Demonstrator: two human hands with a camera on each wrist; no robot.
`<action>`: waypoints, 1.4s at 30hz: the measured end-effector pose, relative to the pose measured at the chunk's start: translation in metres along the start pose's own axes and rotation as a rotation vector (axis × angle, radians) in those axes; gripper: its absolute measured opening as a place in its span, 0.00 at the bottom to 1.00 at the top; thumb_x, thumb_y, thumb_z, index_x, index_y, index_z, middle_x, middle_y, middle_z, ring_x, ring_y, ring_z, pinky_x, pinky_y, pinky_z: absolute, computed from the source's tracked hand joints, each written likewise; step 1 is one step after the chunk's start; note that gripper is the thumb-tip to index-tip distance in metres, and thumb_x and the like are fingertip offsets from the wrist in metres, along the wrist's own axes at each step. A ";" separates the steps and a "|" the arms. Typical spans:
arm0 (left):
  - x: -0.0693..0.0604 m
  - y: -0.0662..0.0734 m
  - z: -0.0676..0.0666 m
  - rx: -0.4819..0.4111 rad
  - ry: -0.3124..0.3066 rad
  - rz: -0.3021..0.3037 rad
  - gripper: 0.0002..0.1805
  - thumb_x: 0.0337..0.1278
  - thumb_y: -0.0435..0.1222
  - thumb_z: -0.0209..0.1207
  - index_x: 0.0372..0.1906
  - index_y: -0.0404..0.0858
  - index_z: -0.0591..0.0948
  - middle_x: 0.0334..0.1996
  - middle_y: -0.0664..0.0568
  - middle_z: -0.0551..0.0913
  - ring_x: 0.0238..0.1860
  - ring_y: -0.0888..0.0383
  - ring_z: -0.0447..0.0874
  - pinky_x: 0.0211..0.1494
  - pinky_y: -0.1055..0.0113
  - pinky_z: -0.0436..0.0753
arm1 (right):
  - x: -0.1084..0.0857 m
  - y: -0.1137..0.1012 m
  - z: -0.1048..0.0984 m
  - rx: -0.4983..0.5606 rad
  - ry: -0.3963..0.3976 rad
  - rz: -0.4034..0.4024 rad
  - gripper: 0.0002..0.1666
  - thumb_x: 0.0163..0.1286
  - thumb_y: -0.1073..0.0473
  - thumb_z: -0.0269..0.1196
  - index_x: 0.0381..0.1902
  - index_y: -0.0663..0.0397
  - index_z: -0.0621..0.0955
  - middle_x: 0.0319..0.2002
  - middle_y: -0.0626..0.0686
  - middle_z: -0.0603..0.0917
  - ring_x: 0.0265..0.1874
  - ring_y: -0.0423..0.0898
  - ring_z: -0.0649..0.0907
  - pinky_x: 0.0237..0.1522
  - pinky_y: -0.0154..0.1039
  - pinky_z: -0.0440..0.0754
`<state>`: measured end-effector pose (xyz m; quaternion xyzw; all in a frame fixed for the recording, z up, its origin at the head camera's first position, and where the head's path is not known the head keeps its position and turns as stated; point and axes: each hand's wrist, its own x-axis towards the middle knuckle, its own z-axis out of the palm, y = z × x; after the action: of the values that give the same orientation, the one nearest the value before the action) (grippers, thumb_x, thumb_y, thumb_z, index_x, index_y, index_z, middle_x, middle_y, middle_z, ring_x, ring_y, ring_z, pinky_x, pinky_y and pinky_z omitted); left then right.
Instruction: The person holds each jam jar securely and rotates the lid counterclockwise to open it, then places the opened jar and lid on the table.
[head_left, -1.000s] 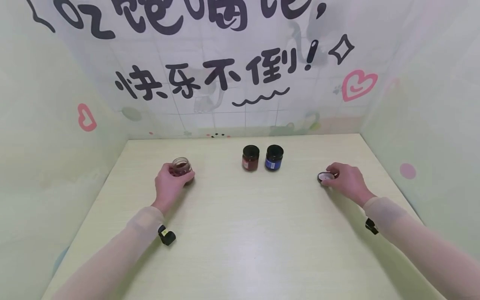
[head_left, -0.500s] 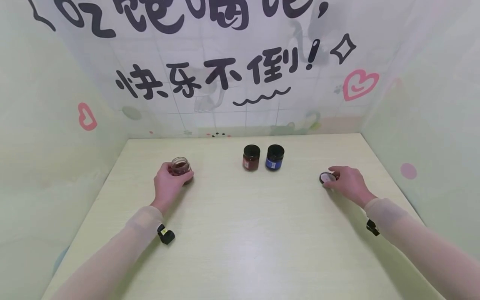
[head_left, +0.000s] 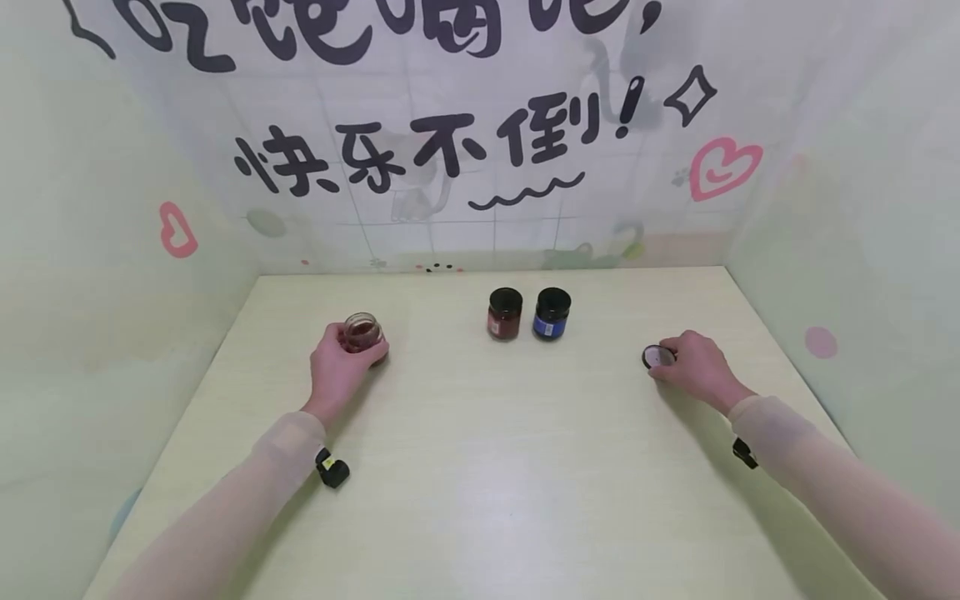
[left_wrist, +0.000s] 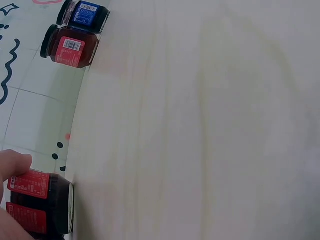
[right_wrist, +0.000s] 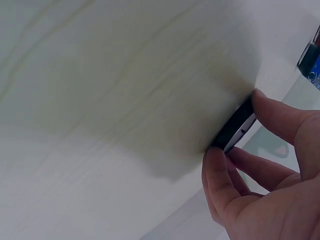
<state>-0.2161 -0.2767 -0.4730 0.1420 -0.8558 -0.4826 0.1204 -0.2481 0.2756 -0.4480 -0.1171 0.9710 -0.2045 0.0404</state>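
Spill's the main worry, I'd say: my L grip [head_left: 341,364] is wrapped round the uncapped jar [head_left: 363,335], dark stuff inside, nothing over the mouth. If that wrist rolls or I drag the base, it could slop onto the desk [head_left: 480,467]. Glass looks smooth, so a loose squeeze might let it slip or twist.

R grip [head_left: 697,367] is a pinch on the lid [head_left: 659,357]: thumb on the near edge, fingers on the far edge. Thin rim, small contact, so it could flip or shoot out if I press unevenly. Pale inner face is up, tilted a bit toward me; dropped wrong, it'd prob. land inside-down & get dirty. Can't tell if the rim's touching the desk, so lowering it blind could knock it loose.

Re pos.: jar's upright btwn L thumb (right side) & fingers (left/behind), held below the mouth, base apparently on the desk per L wrist view. Lid's just off the R fingertips, on the left of that hand, well apart from the jar. Red-label jar [head_left: 505,314] & blue-label jar [head_left: 552,314], both capped, stand btwn my hands, farther back; a careless straight sweep across might clip them.
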 end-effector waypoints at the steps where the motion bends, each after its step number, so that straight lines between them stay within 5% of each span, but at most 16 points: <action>1: 0.000 0.000 0.000 0.001 -0.003 0.002 0.35 0.50 0.48 0.75 0.58 0.36 0.71 0.55 0.42 0.80 0.56 0.48 0.77 0.63 0.51 0.73 | 0.000 0.000 0.000 -0.008 -0.001 -0.001 0.20 0.60 0.57 0.72 0.45 0.66 0.84 0.31 0.57 0.78 0.32 0.53 0.73 0.32 0.44 0.71; 10: -0.001 0.003 0.002 0.021 -0.012 -0.002 0.37 0.52 0.47 0.73 0.62 0.37 0.69 0.58 0.42 0.78 0.59 0.47 0.76 0.64 0.50 0.73 | 0.000 -0.001 -0.003 -0.029 -0.011 0.002 0.30 0.61 0.57 0.71 0.54 0.74 0.80 0.40 0.67 0.82 0.37 0.57 0.77 0.39 0.52 0.76; 18: 0.001 0.014 -0.005 0.017 -0.068 0.015 0.50 0.49 0.47 0.75 0.74 0.41 0.60 0.63 0.37 0.73 0.63 0.44 0.73 0.67 0.49 0.70 | -0.004 -0.004 -0.007 0.021 -0.038 0.066 0.45 0.63 0.51 0.71 0.67 0.76 0.69 0.53 0.75 0.78 0.45 0.61 0.79 0.44 0.54 0.78; 28: 0.003 0.036 -0.022 -0.019 -0.105 0.049 0.57 0.47 0.51 0.76 0.78 0.46 0.55 0.70 0.41 0.67 0.68 0.42 0.66 0.67 0.45 0.70 | -0.003 -0.016 -0.018 0.088 0.008 0.041 0.39 0.72 0.48 0.61 0.71 0.68 0.67 0.62 0.75 0.71 0.59 0.72 0.73 0.56 0.65 0.72; 42: 0.003 0.049 -0.021 0.059 -0.098 0.092 0.54 0.46 0.57 0.75 0.76 0.43 0.62 0.69 0.42 0.67 0.69 0.43 0.64 0.66 0.43 0.69 | 0.002 -0.028 -0.021 0.112 0.051 0.020 0.38 0.73 0.44 0.60 0.71 0.63 0.69 0.61 0.72 0.72 0.58 0.70 0.74 0.55 0.65 0.71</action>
<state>-0.2177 -0.2701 -0.4202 0.0820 -0.8802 -0.4574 0.0962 -0.2472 0.2581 -0.4169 -0.0995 0.9599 -0.2609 0.0241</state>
